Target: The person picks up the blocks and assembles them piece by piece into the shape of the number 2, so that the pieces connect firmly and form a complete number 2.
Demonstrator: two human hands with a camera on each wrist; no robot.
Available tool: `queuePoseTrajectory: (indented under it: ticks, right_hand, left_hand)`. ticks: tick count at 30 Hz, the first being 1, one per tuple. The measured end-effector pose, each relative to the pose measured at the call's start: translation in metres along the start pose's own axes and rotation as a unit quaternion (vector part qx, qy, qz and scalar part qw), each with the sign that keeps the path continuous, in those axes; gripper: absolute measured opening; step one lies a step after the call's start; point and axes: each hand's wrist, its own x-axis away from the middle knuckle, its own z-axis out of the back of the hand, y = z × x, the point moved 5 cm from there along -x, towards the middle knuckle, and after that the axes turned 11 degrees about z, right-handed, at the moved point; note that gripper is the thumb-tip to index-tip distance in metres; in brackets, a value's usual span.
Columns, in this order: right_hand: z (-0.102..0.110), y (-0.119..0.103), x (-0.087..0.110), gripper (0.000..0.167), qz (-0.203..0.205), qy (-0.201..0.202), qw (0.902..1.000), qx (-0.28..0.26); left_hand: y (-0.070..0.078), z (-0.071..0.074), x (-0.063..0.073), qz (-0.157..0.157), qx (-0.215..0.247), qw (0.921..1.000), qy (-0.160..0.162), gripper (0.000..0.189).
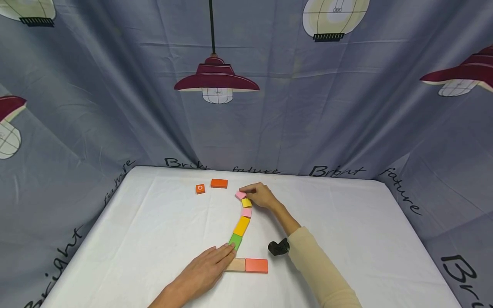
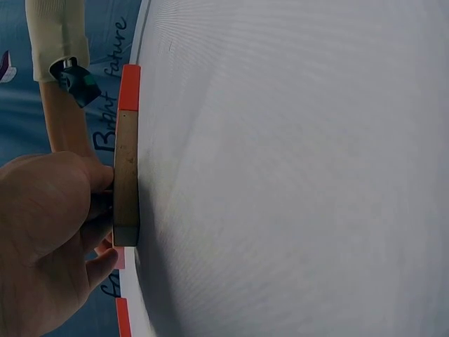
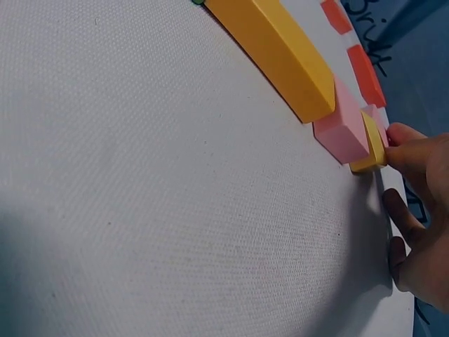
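Observation:
A curved row of blocks runs across the white table: a pink block (image 1: 240, 195) at its far end, a small yellow block (image 1: 246, 202), another pink block (image 1: 246, 212), a long yellow block (image 1: 241, 226) and a green block (image 1: 235, 241). With thumb and forefinger, my right hand (image 1: 262, 196) pinches the far pink block, close beside the small yellow one. My left hand (image 1: 206, 269) lies with straight fingers, their tips touching the green block. Its fingers partly cover a plain wooden block (image 1: 236, 265), which meets a coral-red block (image 1: 256, 265) end to end.
Farther back on the table (image 1: 346, 222) lie an orange block (image 1: 219, 183) and a small orange block (image 1: 200, 188) with a ring mark. A black device (image 1: 279, 247) sits at the right sleeve. A grey printed curtain (image 1: 269, 128) hangs behind.

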Motion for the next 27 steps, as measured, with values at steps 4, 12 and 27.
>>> queuePoseTrajectory:
  ticks: [4,12,27]
  right_hand:
    - [-0.0014,0.0010,0.0002,0.027,-0.005,0.000,1.0000,0.007]
    - [-0.0025,0.0015,0.0008,0.027,-0.009,0.001,0.9999,0.006]
    - [0.0011,-0.0034,0.0032,0.032,0.014,0.039,0.9991,-0.007]
  left_hand:
    - [0.0003,0.0002,0.0006,-0.002,0.002,1.0000,0.005,0.045]
    - [0.0001,-0.0005,0.0015,-0.002,0.001,1.0000,0.006,0.046]
    - [-0.0013,-0.0027,-0.0007,0.002,-0.006,1.0000,-0.003,0.046]
